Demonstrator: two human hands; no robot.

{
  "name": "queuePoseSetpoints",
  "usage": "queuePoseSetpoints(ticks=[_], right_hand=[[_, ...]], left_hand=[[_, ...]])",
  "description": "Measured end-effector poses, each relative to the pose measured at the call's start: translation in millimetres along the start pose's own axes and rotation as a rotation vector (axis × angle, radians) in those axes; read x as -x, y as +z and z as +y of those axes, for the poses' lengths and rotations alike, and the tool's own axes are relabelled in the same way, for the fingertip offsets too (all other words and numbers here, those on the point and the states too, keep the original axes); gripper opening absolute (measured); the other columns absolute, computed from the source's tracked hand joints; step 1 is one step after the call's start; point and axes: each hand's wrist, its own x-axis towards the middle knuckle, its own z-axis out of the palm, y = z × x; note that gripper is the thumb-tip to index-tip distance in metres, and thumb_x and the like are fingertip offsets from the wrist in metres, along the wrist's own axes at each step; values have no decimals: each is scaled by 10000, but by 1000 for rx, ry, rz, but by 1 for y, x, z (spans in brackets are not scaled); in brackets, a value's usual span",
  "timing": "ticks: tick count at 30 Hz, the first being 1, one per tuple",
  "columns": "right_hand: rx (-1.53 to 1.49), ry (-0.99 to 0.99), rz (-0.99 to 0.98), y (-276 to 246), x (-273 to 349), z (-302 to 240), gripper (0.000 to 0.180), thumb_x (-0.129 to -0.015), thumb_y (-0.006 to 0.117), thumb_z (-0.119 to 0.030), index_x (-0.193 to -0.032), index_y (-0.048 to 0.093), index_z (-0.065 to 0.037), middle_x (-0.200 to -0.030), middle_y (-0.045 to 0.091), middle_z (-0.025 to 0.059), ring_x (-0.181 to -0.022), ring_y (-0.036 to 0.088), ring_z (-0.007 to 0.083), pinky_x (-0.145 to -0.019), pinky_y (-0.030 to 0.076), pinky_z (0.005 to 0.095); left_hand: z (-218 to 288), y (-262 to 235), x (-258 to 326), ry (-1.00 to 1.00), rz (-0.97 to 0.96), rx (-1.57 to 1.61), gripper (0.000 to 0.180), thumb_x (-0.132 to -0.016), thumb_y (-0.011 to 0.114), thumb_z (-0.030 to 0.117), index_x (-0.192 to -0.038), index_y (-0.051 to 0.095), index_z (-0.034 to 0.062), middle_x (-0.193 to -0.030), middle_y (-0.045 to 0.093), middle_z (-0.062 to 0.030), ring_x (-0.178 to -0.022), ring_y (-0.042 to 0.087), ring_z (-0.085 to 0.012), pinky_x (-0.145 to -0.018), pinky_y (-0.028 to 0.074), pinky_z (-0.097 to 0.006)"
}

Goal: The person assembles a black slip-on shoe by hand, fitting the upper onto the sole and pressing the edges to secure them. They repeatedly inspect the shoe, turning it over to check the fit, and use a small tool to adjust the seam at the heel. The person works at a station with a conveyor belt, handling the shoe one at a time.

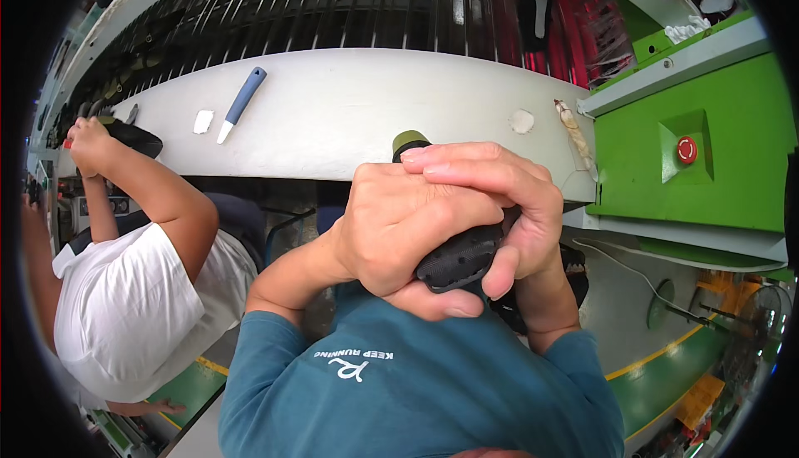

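Head view, nearest: both hands clasped together close under the camera, over a teal shirt [433, 383].
Left hand [399, 229]: wraps the work from the left; fingers curled tight, thumb tucked below.
Right hand [508, 200]: lies over the left, fingers [478, 163] folded across the top, fingertips bent down around the right side.
Thing held: a black perforated shoe part [459, 258], gripped between both palms, and above it an olive-green rounded end [409, 142] poking out past the knuckles. Whether the two are one piece I cannot tell.
Step in hand: judged from the grip, pressing or seating the black part by squeezing.
Next move calls for: probably steady two-handed pressure, wrists kept close.
Pose: both forearms rise from the lower edge, elbows out, wrists bent inward.
Tabletop [366, 108]: white, well beyond the hands; on it a blue-handled tool [243, 100].
Left side: a co-worker [141, 292] in a white shirt, one hand [87, 142] on a dark shoe part.
Right side: a green machine [707, 150] with a red button [686, 149].
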Motion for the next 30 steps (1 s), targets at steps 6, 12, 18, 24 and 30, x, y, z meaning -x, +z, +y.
queuePoseSetpoints(ticks=[6,12,18,24,30], right_hand=[[99,11,58,-7,-1,-5,937,-786,907,-731,-1254,750,66,-1156,801,239,-1054,815,354,-930,654,423],[113,73,139,4,-4,-16,839,-858,879,-676,-1215,744,71,-1147,799,241,-1043,814,347,-932,652,426],[-54,367,188,13,-14,-14,1036,-833,779,-834,-1272,702,102,-1249,767,269,-1180,768,340,-1042,609,442],[-149,307,285,17,8,7,814,-841,970,-516,-1358,640,21,-1368,740,199,-1271,728,299,-1105,568,424],[232,305,299,19,47,10,653,-793,1036,-314,-1235,646,-34,-1432,666,197,-1290,681,320,-1121,537,453]], left_hand=[[-8,10,-10,5,24,76,535,-988,604,461,-1136,730,-38,-922,791,-161,-767,804,-279,-669,630,-364],[-5,1,-9,-27,-26,45,494,-996,604,410,-1138,740,-43,-939,796,-167,-799,814,-301,-712,649,-390],[-16,-12,-14,-87,8,36,545,-979,728,461,-1171,717,-49,-968,814,-187,-813,821,-318,-745,656,-376],[-19,-13,-6,-142,81,82,510,-901,876,366,-1202,735,-20,-1053,827,-166,-851,830,-312,-766,667,-371],[-28,-24,6,-206,225,130,429,-917,864,235,-1220,718,-31,-1102,838,-174,-896,843,-299,-819,674,-360]])
